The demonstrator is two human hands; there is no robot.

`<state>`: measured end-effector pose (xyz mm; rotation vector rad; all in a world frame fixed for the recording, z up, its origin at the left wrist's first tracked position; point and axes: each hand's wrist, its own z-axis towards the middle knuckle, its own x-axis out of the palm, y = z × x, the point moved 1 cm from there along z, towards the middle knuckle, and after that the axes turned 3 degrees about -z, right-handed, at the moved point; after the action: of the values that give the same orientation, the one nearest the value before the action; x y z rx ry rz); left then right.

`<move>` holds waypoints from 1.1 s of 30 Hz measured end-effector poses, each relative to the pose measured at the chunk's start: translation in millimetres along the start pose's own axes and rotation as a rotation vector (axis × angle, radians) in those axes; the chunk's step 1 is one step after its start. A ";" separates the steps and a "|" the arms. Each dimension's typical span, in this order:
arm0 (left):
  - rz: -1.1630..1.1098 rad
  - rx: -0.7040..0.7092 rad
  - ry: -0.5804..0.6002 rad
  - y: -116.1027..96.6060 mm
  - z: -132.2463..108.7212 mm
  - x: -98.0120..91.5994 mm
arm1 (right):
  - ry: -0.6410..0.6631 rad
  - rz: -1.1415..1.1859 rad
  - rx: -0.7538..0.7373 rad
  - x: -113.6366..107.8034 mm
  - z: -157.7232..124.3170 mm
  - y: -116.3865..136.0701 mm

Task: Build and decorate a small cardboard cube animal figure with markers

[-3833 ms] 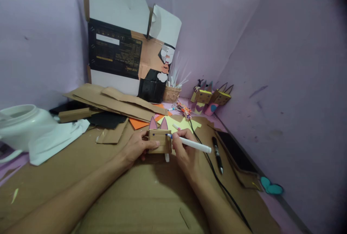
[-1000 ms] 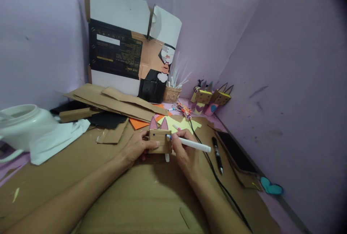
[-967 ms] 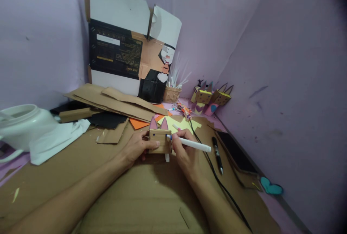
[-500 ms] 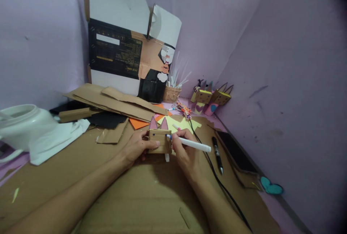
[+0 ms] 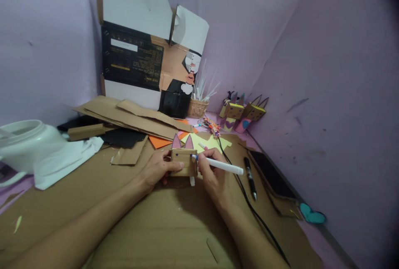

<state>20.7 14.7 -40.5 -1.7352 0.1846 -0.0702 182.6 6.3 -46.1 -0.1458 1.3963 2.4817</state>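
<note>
My left hand point(image 5: 156, 168) grips a small brown cardboard block point(image 5: 183, 162) with two pink paper ears and a blue dot at its upper left, holding it upright on the cardboard sheet point(image 5: 156, 227). My right hand point(image 5: 212, 175) pinches a white marker point(image 5: 222, 166) whose blue tip touches the block's upper right corner. A white marker cap point(image 5: 192, 181) lies just under the block.
A black pen point(image 5: 250, 175), a black cable point(image 5: 249, 206) and a dark phone point(image 5: 270, 174) lie to the right. Finished cardboard figures point(image 5: 243, 113) stand at the back corner beside a small basket point(image 5: 197, 107). Cardboard strips point(image 5: 131, 115), coloured paper, a flattened box point(image 5: 146, 53) and a white jug point(image 5: 25, 140) sit left.
Almost nothing differs; the marker's tip stays at the block's upper right corner with only a slight shift of the pen.
</note>
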 end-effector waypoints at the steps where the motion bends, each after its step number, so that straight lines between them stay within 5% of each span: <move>1: -0.003 0.004 0.005 -0.2 -0.2 0.0 | -0.016 0.011 0.005 -0.7 -0.1 -0.3; 8: -0.010 0.023 0.005 1.8 0.1 0.6 | -0.162 0.180 0.030 -5.1 -0.7 8.2; 13: 0.014 0.031 -0.009 1.2 -0.9 3.3 | -0.024 0.289 0.049 10.7 -3.0 14.2; 17: 0.023 0.030 -0.005 -1.7 -2.6 2.6 | 0.060 0.219 0.040 20.1 -4.0 10.6; 33: 0.002 -0.023 0.015 -3.0 -2.4 1.6 | 0.032 -0.057 -0.043 13.1 -4.4 10.2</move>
<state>22.1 12.6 -37.2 -1.7580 0.1995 -0.0800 166.8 0.3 -43.0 -0.2319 1.3330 2.4740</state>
